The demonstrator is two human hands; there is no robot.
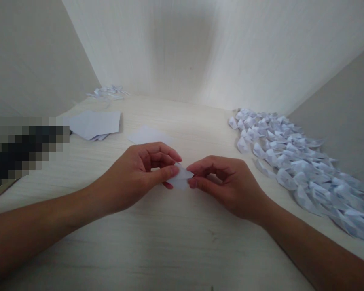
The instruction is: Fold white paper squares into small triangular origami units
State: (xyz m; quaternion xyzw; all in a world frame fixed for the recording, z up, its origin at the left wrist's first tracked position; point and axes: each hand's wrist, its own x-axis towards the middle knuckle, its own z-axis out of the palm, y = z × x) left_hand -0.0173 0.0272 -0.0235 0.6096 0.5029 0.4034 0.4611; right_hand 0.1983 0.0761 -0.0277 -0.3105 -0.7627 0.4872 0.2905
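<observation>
A small folded piece of white paper (182, 178) is held between both my hands just above the pale wooden table (170, 250). My left hand (139, 176) pinches its left side, thumb below and fingers curled over the top. My right hand (221, 184) pinches its right end with thumb and forefinger, the other fingers curled in. Part of the paper is hidden behind my fingers.
A long heap of several folded white paper pieces (294, 165) runs along the table's right side. A flat white sheet (148, 135) lies just beyond my hands, a stack of sheets (95, 124) further left, paper scraps (107, 93) at the far left corner. A pixelated dark area (21, 151) sits at left.
</observation>
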